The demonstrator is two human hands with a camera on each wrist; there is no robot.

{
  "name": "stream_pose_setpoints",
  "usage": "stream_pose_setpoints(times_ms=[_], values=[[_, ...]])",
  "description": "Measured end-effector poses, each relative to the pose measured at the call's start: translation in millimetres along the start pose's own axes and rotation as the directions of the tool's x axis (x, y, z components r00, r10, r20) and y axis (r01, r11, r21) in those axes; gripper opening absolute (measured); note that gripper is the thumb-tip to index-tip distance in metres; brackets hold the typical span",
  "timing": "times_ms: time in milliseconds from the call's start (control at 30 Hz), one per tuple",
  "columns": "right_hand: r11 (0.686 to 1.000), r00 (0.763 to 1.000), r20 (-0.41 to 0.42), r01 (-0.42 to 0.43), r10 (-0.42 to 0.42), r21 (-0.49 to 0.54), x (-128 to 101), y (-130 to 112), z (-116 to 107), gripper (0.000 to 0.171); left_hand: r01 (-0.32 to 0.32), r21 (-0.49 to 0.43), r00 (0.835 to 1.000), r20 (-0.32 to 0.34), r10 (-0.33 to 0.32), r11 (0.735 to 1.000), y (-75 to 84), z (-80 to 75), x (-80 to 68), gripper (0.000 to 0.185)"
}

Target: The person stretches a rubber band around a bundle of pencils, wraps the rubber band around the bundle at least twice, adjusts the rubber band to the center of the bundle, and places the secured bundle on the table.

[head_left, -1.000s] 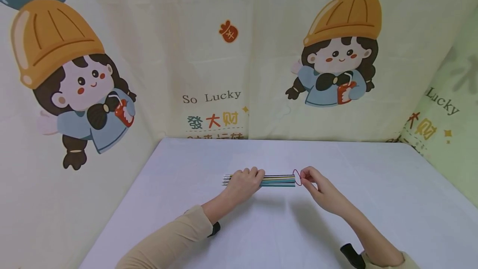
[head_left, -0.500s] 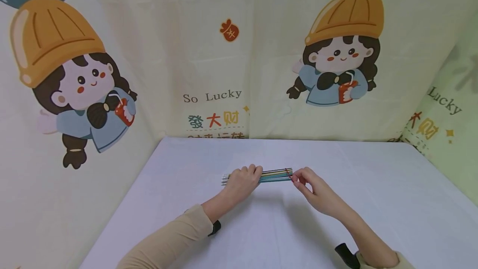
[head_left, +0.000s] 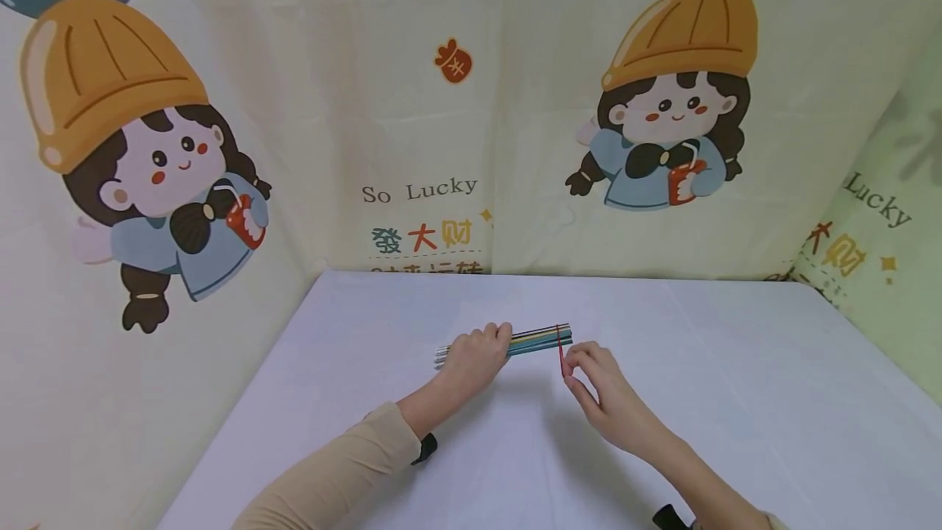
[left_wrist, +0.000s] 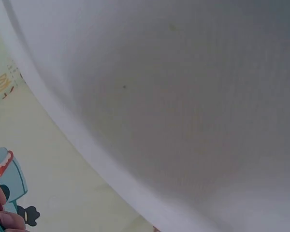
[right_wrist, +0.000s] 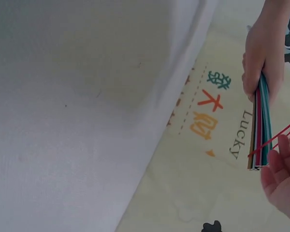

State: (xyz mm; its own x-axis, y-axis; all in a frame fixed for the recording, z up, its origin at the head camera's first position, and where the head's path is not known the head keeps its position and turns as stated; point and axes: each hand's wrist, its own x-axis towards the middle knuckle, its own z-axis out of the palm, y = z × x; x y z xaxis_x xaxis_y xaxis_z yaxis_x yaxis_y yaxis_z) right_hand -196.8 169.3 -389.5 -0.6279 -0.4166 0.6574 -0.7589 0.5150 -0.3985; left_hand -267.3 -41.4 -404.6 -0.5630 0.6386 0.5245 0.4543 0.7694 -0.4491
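My left hand point(head_left: 478, 358) grips a bundle of slim pencils point(head_left: 540, 339), teal, black and yellow in the head view; a red one also shows in the right wrist view. Pale ends of the pencils stick out past the left side of the fist. A thin red rubber band point(head_left: 561, 348) loops round the bundle near its right end. My right hand point(head_left: 607, 399) pinches the band between thumb and fingers and pulls it taut, below the bundle in the head view. The right wrist view shows the stretched band point(right_wrist: 275, 138) crossing the pencils point(right_wrist: 262, 121). Both hands are above the table.
A white-covered table point(head_left: 353, 317) spreads beneath the hands. Behind it hangs a cream cloth point(head_left: 545, 235) printed with cartoon figures and lettering. Another printed cloth point(head_left: 883, 293) hangs at the right. Black wrist pieces point(head_left: 425, 448) show at the sleeves.
The band went from an open loop off the pencils' right end to round them. My right hand moved left, then drew the band downward. The bundle's right end tilted up.
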Motion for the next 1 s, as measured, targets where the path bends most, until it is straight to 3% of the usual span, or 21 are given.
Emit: stream_pose_setpoints(times_ms=[200,267,333,400,500,600,633,700,767,900,1000], values=[[0.985,0.997,0.079,-0.008,-0.006,0.173,3,-7,-4,0.025,0.055,-0.063,0.998,0.043,-0.053,0.996,-1.8,-2.2,-0.1,0.034],[0.964,0.997,0.07,-0.005,-0.015,0.266,2,-6,-3,0.025,0.064,-0.073,0.997,0.044,-0.061,0.995,-2.5,-2.7,0.8,0.034],[0.923,0.999,0.045,-0.013,-0.004,0.385,1,-5,-1,0.021,0.075,-0.077,0.997,0.037,-0.073,0.994,-3.2,-3.7,2.8,0.033],[0.84,0.999,0.023,-0.036,0.028,0.542,-3,1,2,0.017,0.085,-0.072,0.996,0.019,-0.084,0.994,-4.4,-6.2,5.7,0.033],[0.639,0.992,0.031,-0.102,0.121,0.763,-5,1,1,0.017,0.112,-0.063,0.994,0.004,-0.112,0.992,-7.0,-11.2,10.4,0.033],[0.441,0.984,0.08,-0.142,0.158,0.886,-4,0,3,0.022,0.132,-0.06,0.991,0.0,-0.132,0.989,-9.2,-14.9,13.5,0.034],[0.393,0.982,0.1,-0.156,0.16,0.906,-4,0,4,0.024,0.135,-0.064,0.991,0.0,-0.135,0.989,-9.6,-15.3,14.0,0.035],[0.336,0.976,0.13,-0.183,0.172,0.924,-3,-1,7,0.025,0.14,-0.074,0.99,-0.005,-0.141,0.987,-9.9,-15.8,14.9,0.034],[0.326,0.975,0.138,-0.19,0.174,0.926,-3,0,10,0.027,0.147,-0.08,0.989,-0.018,-0.148,0.986,-9.4,-15.0,15.4,0.032],[0.36,0.979,0.111,-0.168,0.174,0.918,-2,1,17,0.035,0.173,-0.086,0.983,-0.048,-0.177,0.981,-7.7,-13.6,16.5,0.03],[0.354,0.983,0.078,-0.134,0.168,0.926,-2,1,20,0.038,0.197,-0.115,0.979,-0.038,-0.202,0.974,-6.0,-12.9,17.3,0.028]])
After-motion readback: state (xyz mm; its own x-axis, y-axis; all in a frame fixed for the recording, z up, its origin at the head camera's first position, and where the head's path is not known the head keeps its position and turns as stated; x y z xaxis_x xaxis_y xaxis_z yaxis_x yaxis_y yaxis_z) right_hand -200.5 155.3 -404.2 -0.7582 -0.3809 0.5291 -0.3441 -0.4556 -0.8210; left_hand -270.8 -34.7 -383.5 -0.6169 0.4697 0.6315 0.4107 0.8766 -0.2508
